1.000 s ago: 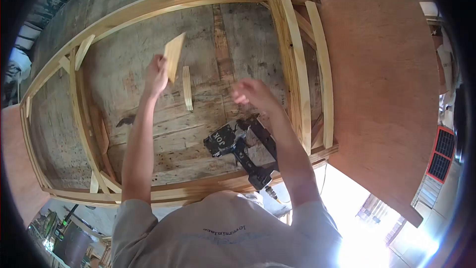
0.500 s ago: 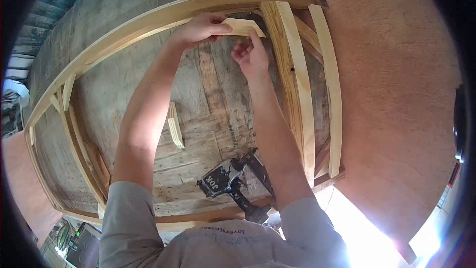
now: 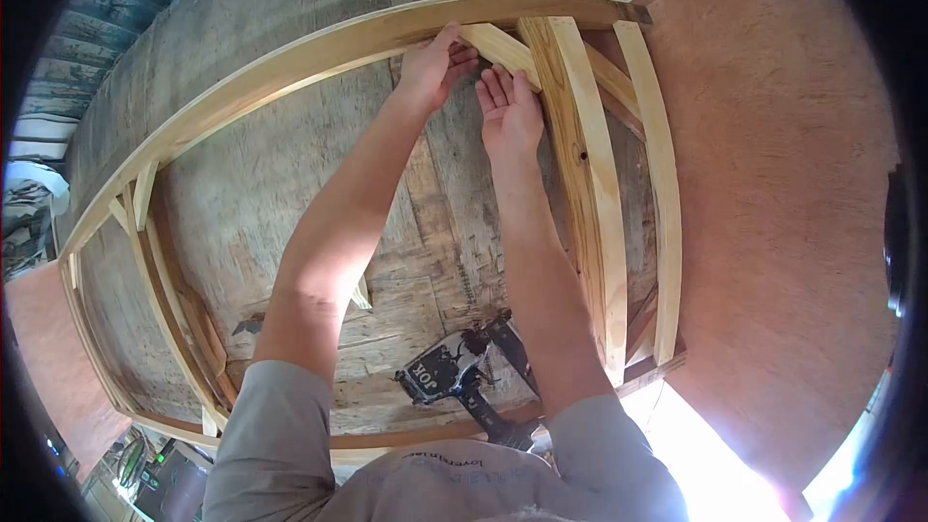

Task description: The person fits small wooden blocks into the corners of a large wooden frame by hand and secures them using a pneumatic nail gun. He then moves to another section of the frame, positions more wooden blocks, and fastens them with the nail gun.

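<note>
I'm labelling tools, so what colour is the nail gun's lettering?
The lettering on the nail gun is white against black, best seen in the head view.

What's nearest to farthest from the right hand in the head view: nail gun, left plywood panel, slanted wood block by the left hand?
1. Slanted wood block, just above the right hand.
2. Nail gun, below, toward the body.
3. Plywood panel, far left.

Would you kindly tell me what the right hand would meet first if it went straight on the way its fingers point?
Most likely the short block, just ahead of the right hand in the picture; whether they already touch is hard to tell from this view.
</note>
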A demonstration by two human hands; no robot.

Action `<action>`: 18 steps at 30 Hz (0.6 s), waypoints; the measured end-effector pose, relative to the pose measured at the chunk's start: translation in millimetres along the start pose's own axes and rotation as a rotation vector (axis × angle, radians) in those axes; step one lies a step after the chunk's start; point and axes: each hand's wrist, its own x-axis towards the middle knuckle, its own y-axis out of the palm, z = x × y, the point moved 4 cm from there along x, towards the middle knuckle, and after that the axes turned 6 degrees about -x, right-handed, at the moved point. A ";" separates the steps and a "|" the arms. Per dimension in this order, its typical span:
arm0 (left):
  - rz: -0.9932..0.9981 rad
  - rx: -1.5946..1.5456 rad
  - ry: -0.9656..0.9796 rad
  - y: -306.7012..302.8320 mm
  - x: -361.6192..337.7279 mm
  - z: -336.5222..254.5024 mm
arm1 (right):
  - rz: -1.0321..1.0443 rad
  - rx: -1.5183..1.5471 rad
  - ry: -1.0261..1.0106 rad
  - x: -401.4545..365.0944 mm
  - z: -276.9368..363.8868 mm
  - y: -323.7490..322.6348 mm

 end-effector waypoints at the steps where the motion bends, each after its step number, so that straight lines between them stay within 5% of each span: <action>1: 0.003 0.002 -0.002 0.7 -1.6 0.4 | -0.001 0.002 -0.003 -0.8 0.8 -1.2; 18: -0.030 0.087 0.025 -2.0 -1.5 -4.5 | 0.075 -0.051 -0.010 -0.6 3.7 1.1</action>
